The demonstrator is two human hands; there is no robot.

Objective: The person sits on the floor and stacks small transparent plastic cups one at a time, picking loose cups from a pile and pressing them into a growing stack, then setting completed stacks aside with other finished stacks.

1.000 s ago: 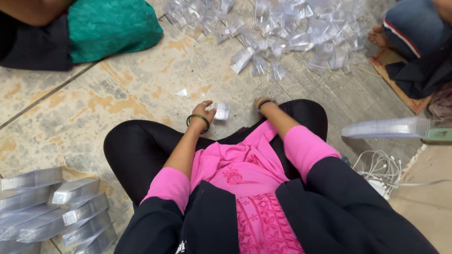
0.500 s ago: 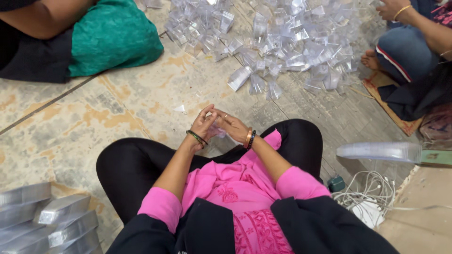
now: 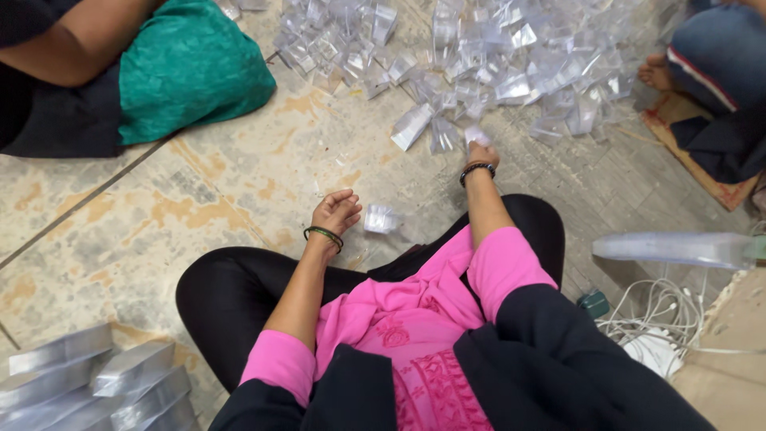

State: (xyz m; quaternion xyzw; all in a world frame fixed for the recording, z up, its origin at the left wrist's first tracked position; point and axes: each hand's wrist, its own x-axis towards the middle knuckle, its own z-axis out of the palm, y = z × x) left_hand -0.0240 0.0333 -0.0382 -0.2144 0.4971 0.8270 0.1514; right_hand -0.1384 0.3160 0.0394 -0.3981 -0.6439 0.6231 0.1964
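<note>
Both hands work low over the floor (image 3: 199, 199) from a cross-legged seat. Left hand (image 3: 335, 211) rests near the knee with fingers loosely curled and holding nothing, and just to its right lies one small clear plastic box (image 3: 383, 219), apart from the fingers, as if parked within easy reach. Right hand (image 3: 481, 152) stretches forward to the near edge of the pile of clear plastic boxes (image 3: 479, 56); its fingers are bent down onto a piece there, though whether they actually pinch it cannot be told from this angle. That pile spreads beyond both hands in a loose heap, thin, glossy and see-through, with creased folds that catch the light. Behind the left hand, close to the body, sit stacked flat packs of clear plastic (image 3: 88, 383), neat and layered. Right of the right hand lies a long clear plastic sleeve (image 3: 678, 249) over a tangle of white cables (image 3: 662, 319). Stone tiles underneath look worn and stained. Other people sit around the heap: a green garment (image 3: 191, 72) far left, a bare foot (image 3: 658, 73) far right.
</note>
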